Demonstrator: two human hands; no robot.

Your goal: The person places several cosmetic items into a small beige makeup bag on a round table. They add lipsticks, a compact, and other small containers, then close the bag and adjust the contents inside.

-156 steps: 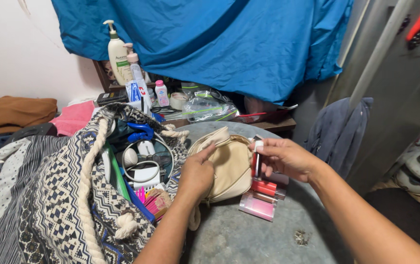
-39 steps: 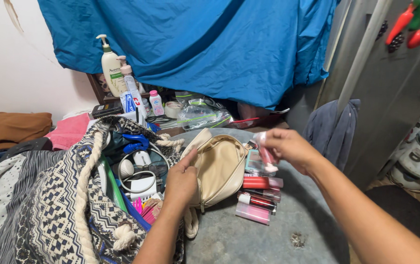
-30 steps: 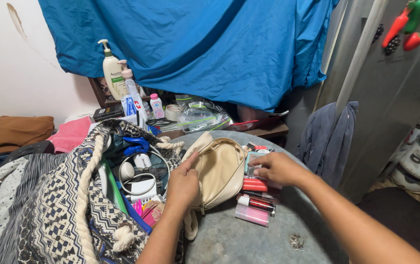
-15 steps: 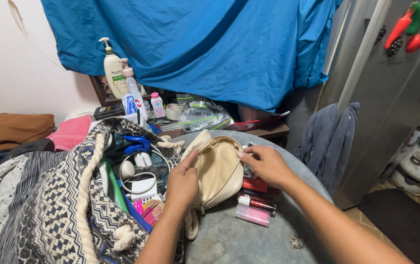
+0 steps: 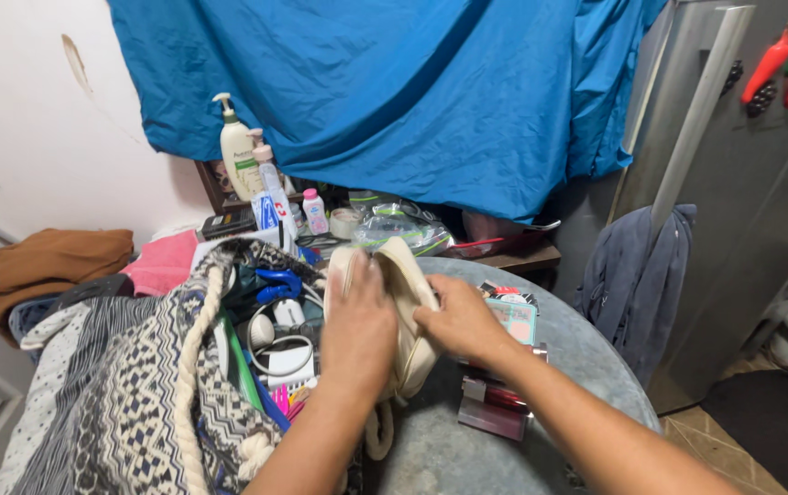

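- Left hand (image 5: 357, 321) and right hand (image 5: 461, 318), fingers closed, grip beige pouch (image 5: 405, 275); contents hidden.
- Patterned tote (image 5: 165, 385) holds cables, combs.
- Lip-gloss tubes (image 5: 495, 403) beside pouch on table (image 5: 586, 357).

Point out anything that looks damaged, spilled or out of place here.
A chipped patch mars the white wall at upper left. The cream pouch stands on edge, pinched between the left hand and right hand, with cosmetics piled loosely beside it on the grey table. Nothing looks spilled.

Blue sheet (image 5: 394, 92), lotion bottle (image 5: 236, 156), patterned bag (image 5: 137, 367)
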